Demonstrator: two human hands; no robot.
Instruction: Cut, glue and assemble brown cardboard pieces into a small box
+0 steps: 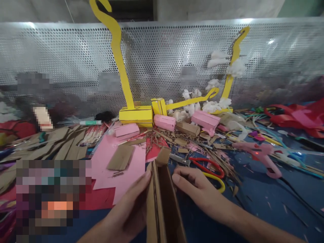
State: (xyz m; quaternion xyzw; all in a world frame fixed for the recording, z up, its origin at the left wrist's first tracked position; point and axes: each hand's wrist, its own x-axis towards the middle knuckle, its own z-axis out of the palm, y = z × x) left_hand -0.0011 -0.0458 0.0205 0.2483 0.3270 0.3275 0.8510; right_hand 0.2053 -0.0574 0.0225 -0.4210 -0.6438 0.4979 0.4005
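A long, narrow cardboard box (157,202), open along its top, stands in front of me with a small flap (163,156) raised at its far end. Along its left wall, my left hand (134,206) grips it, thumb near the upper edge. My right hand (192,185) is at the far right edge with fingers curled and thumb against the wall; its fingertips are partly hidden. Just beyond that hand lie scissors (210,165) with red and yellow handles. A loose cardboard piece (120,157) rests on pink paper (101,168) to the left.
A pink glue gun (260,153) with a lit red light lies right, its black cord running forward. Behind are yellow hook-shaped pieces on boxes (136,115), pink boxes (164,122), and white fluff (212,106). Cardboard strips (60,135) pile up left. A perforated metal panel (157,60) closes the back.
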